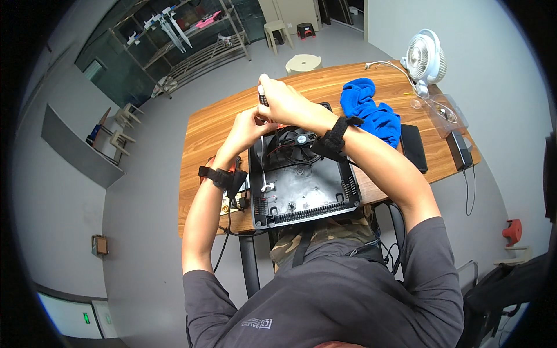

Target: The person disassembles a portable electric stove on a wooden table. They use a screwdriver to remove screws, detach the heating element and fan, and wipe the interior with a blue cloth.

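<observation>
A black plastic housing (pixel 313 200) lies open on the table in front of me, with vent slots along its near edge. Inside its far half sits a black round fan (pixel 300 146); a pale cable (pixel 264 162) with a white plug runs along its left side. My right hand (pixel 287 105) is closed around the upright dark-and-white handle of a screwdriver (pixel 263 100), over the housing's far left corner. Close beside it, the fingers of my left hand (pixel 246 130) are pinched together near the screwdriver's lower end. What lies between those fingers, and the screwdriver's tip, are hidden.
A circuit board (pixel 235 203) lies left of the housing. Right of it are a blue cloth (pixel 371 110), a flat black panel (pixel 413 149) and a black box (pixel 459 151) with a cord. A white desk fan (pixel 426 61) stands at the table's far right.
</observation>
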The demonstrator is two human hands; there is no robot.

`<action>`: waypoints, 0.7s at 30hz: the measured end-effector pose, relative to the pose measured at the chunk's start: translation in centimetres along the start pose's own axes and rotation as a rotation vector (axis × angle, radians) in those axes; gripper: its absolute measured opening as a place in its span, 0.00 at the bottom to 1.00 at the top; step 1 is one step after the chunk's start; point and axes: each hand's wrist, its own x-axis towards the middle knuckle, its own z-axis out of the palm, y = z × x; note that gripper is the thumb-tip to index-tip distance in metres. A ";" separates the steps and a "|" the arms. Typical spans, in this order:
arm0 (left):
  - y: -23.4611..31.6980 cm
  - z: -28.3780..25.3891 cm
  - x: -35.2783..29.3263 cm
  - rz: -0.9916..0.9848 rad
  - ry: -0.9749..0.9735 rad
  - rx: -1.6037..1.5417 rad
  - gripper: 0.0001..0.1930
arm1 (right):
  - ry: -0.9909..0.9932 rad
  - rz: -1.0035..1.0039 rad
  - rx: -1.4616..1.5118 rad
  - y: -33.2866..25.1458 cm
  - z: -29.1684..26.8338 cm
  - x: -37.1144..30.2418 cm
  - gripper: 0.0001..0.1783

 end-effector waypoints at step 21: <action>-2.9 3.8 0.7 0.124 -0.290 0.641 0.05 | 0.040 0.111 -0.087 3.8 -3.4 -1.5 0.22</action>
